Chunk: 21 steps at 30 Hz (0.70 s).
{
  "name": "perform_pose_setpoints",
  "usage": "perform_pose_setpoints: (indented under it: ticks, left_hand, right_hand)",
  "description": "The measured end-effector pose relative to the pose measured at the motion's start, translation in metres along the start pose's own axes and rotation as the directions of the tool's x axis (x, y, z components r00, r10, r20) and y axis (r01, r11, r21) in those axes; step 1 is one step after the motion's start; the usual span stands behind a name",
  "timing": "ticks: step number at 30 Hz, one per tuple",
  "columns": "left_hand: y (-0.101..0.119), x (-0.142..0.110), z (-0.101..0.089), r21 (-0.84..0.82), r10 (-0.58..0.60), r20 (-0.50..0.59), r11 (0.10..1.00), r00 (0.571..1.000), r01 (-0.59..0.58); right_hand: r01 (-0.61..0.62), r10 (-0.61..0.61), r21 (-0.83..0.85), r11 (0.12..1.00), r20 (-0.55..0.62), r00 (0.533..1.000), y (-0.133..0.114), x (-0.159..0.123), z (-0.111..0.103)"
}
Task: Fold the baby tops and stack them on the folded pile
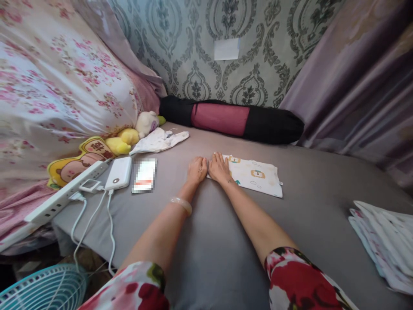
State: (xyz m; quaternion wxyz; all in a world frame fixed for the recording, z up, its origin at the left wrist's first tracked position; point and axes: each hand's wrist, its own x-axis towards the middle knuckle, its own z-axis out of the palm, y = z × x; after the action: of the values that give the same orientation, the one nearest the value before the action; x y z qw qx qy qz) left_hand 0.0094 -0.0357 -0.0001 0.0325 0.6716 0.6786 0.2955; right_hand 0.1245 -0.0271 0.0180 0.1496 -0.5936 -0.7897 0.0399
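A folded white cloth [258, 174], printed with orange lion-like faces and green bits, lies on the grey sheet in front of me. My right hand [219, 167] rests flat on its left end, fingers stretched forward. Just left of that end, my left hand [197, 169] is closed with its fingers curled in, close beside the right one. Whatever the left fingers may hold is hidden.
Folded clothes [383, 241] are piled at the right. To the left lie a power strip [67, 193], a power bank [118, 172], a blurred phone-like rectangle [144, 175], a crumpled white garment [161, 141] and plush toys [122, 141]. A black-and-maroon bolster [226, 118] lines the wall.
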Motion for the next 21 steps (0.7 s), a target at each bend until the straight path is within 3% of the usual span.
perform_pose_setpoints:
  ticks: [8,15,21]
  left_hand:
    - [0.008,-0.005,-0.009,-0.038,0.099,0.064,0.995,0.993,-0.096]
    - [0.014,-0.011,-0.014,-0.017,0.089,0.131,0.996,0.987,-0.087]
    - [0.016,-0.013,-0.014,0.031,0.218,0.19,0.973,0.957,-0.227]
  right_hand:
    - [-0.005,0.006,-0.029,1.0,0.036,0.999,0.0,0.0,0.003]
    - [0.012,-0.016,0.029,0.999,0.133,0.991,0.004,0.001,-0.009]
    - [-0.003,0.003,0.003,1.0,0.038,0.999,0.029,-0.005,-0.017]
